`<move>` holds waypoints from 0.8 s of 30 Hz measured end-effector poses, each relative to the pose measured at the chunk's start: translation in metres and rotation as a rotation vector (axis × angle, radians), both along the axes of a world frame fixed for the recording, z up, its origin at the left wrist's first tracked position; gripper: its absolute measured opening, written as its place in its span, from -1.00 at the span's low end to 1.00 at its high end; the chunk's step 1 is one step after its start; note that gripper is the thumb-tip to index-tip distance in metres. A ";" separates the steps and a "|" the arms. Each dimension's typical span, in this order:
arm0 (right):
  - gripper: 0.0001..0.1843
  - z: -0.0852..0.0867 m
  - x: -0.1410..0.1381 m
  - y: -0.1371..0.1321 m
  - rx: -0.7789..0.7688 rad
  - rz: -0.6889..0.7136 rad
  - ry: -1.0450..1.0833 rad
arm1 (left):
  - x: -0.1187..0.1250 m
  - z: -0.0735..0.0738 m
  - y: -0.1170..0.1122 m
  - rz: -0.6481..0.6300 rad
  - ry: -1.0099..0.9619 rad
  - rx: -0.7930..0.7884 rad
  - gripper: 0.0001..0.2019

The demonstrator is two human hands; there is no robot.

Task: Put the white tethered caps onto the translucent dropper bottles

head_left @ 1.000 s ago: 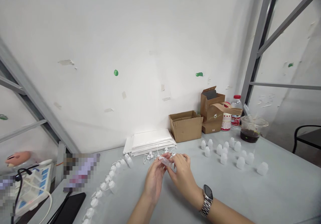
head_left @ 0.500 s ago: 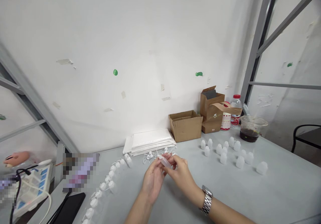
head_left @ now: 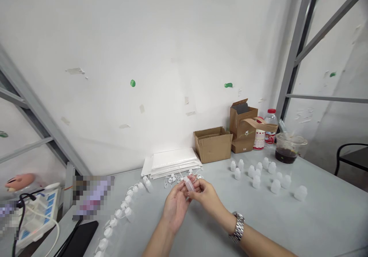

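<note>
A small translucent white plastic bottle is held between my hands near the table's middle, tilted, cap end up and away from me. My left hand has its palm turned up, its fingers closed around the upper part of the bottle by the cap. My right hand pinches the bottle's lower body between thumb and fingers. Just beyond my fingers lie several loose white caps with straps, partly hidden. A curved row of capped bottles stands to the left. Several uncapped-looking bottles stand on the right.
A stack of white sheets lies against the wall beside an open cardboard box. Farther right stand a brown paper bag, a red-capped bottle and a bowl of dark liquid. A black phone-like slab lies at left.
The bottle in my hands has turned more upright, its lower end swinging left. My right fingers have shifted slightly around it; my left hand stays nearly in place.
</note>
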State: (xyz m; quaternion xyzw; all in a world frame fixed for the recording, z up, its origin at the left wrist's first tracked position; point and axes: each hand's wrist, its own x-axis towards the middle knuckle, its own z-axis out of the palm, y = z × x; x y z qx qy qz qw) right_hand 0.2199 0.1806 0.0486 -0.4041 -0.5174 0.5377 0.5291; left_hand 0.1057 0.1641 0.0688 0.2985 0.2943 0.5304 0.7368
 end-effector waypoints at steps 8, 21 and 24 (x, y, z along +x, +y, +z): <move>-0.58 0.011 0.013 0.010 -0.017 -0.106 0.028 | -0.041 -0.001 0.018 0.414 1.032 0.135 -0.46; -0.68 0.004 0.008 0.006 0.038 -0.053 -0.098 | -0.031 -0.016 0.005 0.120 1.896 0.142 -0.75; -0.70 0.005 0.007 0.004 0.072 -0.050 -0.146 | -0.033 -0.020 0.008 0.153 1.877 0.163 -0.73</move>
